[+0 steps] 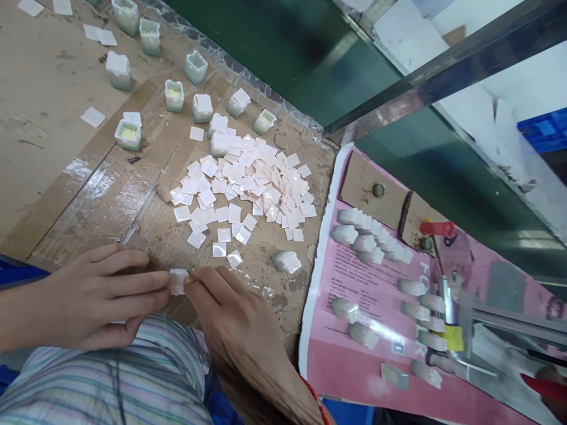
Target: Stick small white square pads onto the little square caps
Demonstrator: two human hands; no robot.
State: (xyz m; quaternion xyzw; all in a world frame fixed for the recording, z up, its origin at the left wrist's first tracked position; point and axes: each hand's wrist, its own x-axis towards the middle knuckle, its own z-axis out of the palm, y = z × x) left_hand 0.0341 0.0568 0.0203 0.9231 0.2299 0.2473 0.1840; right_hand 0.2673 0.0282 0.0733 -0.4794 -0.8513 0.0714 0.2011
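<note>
My left hand (95, 292) and my right hand (234, 321) meet at the near edge of the table, fingers closed around one small white square cup (178, 281) held between their fingertips. Just beyond them lies a heap of small pale pink square film pieces (248, 183) spread over the taped cardboard table top (101, 195). A single capped white cup (287, 261) lies on its side to the right of my hands.
Several small square cups with yellow contents (128, 134) stand at the back left. On the right a pink printed sheet (358, 295) carries rows of finished cups (370, 242), a red-handled tool (437, 228) and metal parts. A green glass panel (301, 53) rises behind.
</note>
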